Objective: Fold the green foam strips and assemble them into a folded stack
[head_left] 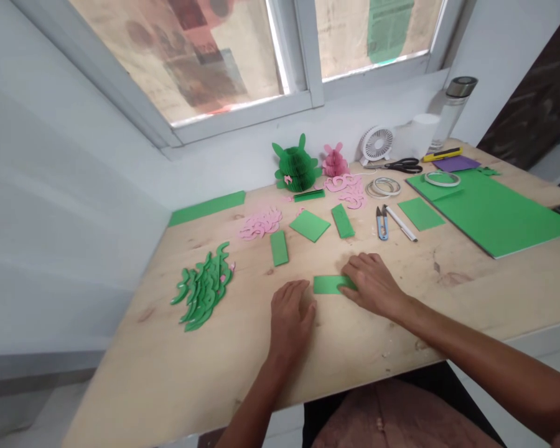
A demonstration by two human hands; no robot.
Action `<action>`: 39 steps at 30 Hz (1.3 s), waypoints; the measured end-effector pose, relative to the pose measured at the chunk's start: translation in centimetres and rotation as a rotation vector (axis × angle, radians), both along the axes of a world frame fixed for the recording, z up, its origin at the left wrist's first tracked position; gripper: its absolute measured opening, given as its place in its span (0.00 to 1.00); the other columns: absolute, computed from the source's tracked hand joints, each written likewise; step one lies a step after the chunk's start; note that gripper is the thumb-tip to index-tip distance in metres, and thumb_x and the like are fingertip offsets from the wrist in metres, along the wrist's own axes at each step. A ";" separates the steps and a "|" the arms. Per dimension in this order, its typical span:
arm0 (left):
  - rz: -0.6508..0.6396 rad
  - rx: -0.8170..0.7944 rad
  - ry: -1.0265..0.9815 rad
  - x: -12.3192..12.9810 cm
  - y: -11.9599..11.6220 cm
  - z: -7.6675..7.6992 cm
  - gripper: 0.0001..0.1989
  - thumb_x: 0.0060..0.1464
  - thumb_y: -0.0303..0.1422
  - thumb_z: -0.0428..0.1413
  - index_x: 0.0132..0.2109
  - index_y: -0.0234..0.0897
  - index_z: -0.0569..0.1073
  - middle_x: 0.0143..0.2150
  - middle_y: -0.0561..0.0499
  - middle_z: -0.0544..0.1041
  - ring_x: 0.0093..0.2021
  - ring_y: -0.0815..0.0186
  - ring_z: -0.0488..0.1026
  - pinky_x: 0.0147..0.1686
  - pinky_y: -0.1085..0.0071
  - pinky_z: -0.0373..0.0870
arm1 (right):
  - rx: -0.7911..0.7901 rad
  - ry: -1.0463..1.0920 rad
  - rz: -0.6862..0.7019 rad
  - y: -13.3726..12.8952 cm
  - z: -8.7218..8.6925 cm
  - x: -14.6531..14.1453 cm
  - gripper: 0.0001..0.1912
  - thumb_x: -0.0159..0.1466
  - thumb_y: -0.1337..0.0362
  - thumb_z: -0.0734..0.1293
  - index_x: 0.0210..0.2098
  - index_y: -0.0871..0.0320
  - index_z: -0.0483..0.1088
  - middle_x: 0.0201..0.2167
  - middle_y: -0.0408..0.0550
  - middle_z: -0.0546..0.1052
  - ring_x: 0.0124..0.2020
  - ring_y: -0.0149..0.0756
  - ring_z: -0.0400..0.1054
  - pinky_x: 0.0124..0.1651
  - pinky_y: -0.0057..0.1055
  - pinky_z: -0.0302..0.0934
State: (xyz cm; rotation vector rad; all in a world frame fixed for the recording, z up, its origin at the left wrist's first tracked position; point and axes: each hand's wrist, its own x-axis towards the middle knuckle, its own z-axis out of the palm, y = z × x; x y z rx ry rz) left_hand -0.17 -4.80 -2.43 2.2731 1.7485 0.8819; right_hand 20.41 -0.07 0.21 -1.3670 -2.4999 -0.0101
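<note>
Green strip [327,285], right hand [372,283] atop; left hand [290,314] beside

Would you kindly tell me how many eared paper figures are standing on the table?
2: the green figure near the wall, and the smaller pink figure to its right in the picture, between it and the white fan.

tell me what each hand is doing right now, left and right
Left hand: open, fingers loosely bent, no held object visible.
Right hand: over the right end of a green paper strip; pinching or just pressing, cannot tell.
</note>
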 end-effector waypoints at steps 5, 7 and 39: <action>0.037 -0.069 -0.142 -0.3 -0.3 0.1 0.17 0.50 0.30 0.51 0.49 0.37 0.68 0.47 0.44 0.73 0.50 0.56 0.67 0.49 0.53 0.63 | -0.133 0.081 -0.026 0.6 0.0 -0.7 0.05 0.55 0.66 0.67 0.25 0.58 0.66 0.29 0.46 0.72 0.36 0.40 0.64 0.38 0.35 0.51; 0.084 -0.127 -0.292 -0.5 -0.2 0.2 0.17 0.51 0.32 0.52 0.49 0.37 0.69 0.48 0.44 0.73 0.51 0.57 0.68 0.50 0.54 0.64 | -0.189 0.181 -0.032 0.6 0.1 -0.7 0.04 0.55 0.68 0.66 0.24 0.57 0.66 0.27 0.44 0.72 0.34 0.37 0.65 0.37 0.33 0.53; 0.122 -0.628 -1.795 4.1 5.8 1.2 0.10 0.40 0.29 0.64 0.30 0.32 0.71 0.29 0.52 0.75 0.29 0.72 0.72 0.35 0.75 0.68 | -0.754 1.133 -0.092 1.9 -1.3 -2.3 0.10 0.57 0.60 0.64 0.25 0.59 0.68 0.19 0.40 0.68 0.22 0.28 0.59 0.25 0.25 0.54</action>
